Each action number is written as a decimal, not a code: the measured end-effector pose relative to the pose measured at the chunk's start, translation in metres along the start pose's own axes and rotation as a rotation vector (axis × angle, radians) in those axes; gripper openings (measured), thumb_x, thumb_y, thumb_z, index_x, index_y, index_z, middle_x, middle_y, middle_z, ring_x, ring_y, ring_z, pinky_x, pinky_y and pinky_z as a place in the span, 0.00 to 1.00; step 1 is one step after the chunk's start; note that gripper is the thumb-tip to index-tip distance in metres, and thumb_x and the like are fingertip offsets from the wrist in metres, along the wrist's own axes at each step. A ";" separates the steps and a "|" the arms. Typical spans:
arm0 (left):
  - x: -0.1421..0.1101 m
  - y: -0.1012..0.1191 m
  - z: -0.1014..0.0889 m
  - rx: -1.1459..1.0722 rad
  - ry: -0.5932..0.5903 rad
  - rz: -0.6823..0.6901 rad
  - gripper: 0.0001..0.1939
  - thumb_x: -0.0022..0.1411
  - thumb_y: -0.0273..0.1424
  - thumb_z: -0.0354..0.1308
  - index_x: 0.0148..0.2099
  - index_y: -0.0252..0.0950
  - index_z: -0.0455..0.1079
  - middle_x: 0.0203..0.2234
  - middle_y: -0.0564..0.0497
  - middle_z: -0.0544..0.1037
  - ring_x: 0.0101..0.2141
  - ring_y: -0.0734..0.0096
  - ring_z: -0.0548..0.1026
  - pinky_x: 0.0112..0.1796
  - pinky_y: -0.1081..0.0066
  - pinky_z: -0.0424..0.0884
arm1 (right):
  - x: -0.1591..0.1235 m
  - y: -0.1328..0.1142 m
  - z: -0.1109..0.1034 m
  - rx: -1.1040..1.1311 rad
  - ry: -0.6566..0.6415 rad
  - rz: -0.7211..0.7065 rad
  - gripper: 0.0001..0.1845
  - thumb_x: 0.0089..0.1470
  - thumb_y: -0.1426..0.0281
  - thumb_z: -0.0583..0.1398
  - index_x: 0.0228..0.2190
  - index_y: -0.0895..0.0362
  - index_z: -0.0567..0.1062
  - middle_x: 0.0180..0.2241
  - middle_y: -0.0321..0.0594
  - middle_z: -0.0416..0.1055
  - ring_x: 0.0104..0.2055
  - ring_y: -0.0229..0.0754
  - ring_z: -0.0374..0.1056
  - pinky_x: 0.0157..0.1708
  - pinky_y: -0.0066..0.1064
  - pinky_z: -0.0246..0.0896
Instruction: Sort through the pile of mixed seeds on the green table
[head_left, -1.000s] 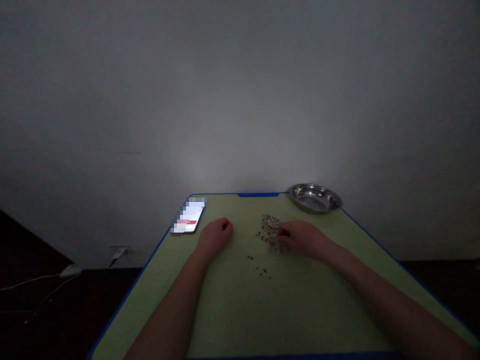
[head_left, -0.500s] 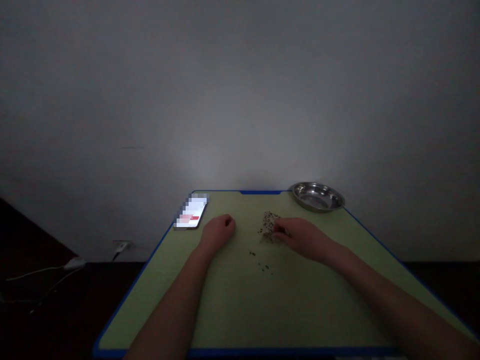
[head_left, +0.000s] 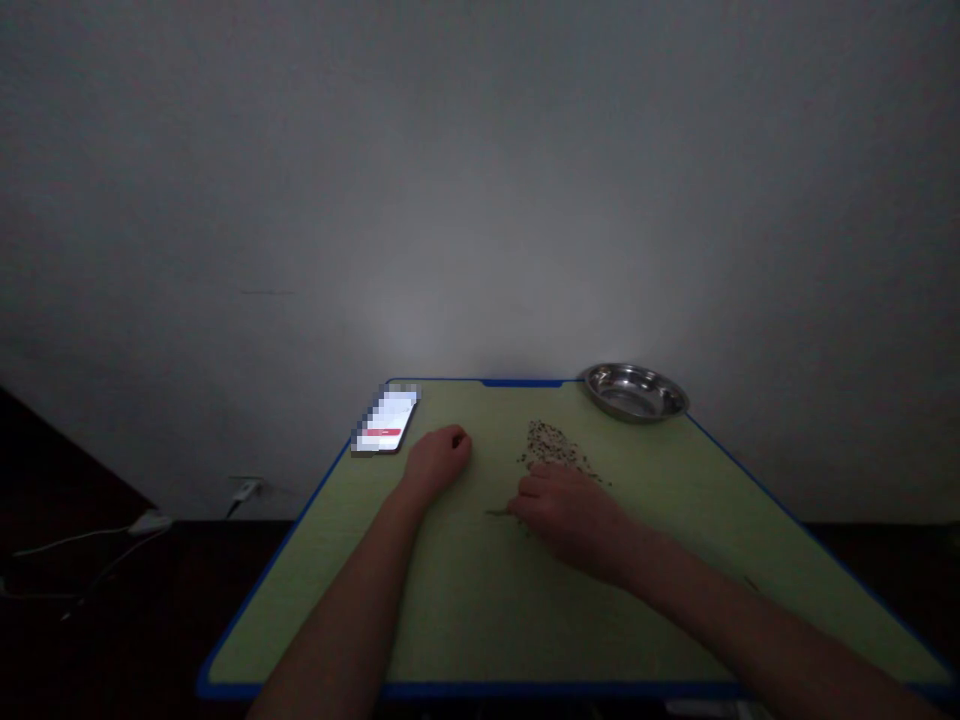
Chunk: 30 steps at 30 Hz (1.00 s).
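My left hand (head_left: 439,460) rests on the table in a loose fist, with nothing visible in it. My right hand (head_left: 570,515) is low over the middle of the table, its fingers curled together and pointing left. Whatever lies between those fingertips is hidden. Just left of them is a small dark blurred streak (head_left: 497,513), too smeared to name. Beyond the right hand spreads a loose patch of small dark and light grains (head_left: 555,448), which look like beans or seeds; the hand covers its near edge.
The pale green table (head_left: 480,620) has a blue rim. A shallow metal bowl (head_left: 636,392) stands at its far right corner, and a lit phone (head_left: 386,422) lies at the far left. Behind is a grey wall (head_left: 480,200). Cables (head_left: 150,522) run on the left.
My right hand has moved nearer to me and slightly left, off the right side of the grain patch, uncovering more of it. The left hand has stayed put.
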<state>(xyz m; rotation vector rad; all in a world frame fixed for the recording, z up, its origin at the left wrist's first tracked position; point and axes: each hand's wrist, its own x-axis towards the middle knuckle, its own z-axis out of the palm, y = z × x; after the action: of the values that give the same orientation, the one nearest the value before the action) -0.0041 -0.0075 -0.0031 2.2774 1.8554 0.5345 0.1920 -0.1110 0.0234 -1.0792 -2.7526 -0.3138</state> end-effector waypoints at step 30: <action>-0.003 0.004 -0.005 -0.025 -0.026 -0.005 0.16 0.60 0.36 0.45 0.37 0.36 0.72 0.33 0.46 0.78 0.33 0.67 0.72 0.33 0.71 0.62 | -0.040 0.022 -0.003 0.651 -0.069 0.467 0.10 0.54 0.72 0.56 0.33 0.57 0.78 0.31 0.39 0.76 0.31 0.39 0.68 0.31 0.28 0.59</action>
<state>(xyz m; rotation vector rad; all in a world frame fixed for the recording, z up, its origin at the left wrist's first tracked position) -0.0027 -0.0116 0.0027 2.2521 1.8320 0.5222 0.2369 -0.1220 0.0201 -1.4639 -2.2624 0.6395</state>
